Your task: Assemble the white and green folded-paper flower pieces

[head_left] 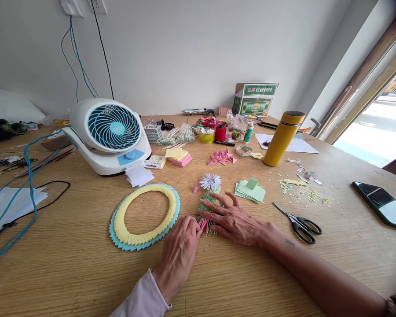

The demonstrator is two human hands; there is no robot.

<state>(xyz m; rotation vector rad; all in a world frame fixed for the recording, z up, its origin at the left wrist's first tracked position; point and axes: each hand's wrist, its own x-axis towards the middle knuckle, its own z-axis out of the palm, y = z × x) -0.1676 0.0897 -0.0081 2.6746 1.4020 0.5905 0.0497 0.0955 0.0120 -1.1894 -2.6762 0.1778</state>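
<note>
A green folded-paper piece [203,204] with many pointed folds lies on the table, partly hidden under my right hand [236,222]. The fingers of that hand are spread out and lie flat across it. At its near left edge my left hand [183,244] is closed, pinching a pink folded paper piece [203,225] against the green folds. Just beyond sits a white spiky paper rosette [210,181], with a small pink folded piece [196,188] beside it. Left of my hands lies a paper ring [119,229], yellow inside and blue outside.
Scissors [300,223] and a phone [381,204] lie to the right, near paper scraps [306,191]. Green paper sheets [250,191] and pink folded pieces [222,156] are farther back. A yellow bottle [283,138] and a fan [108,136] stand behind.
</note>
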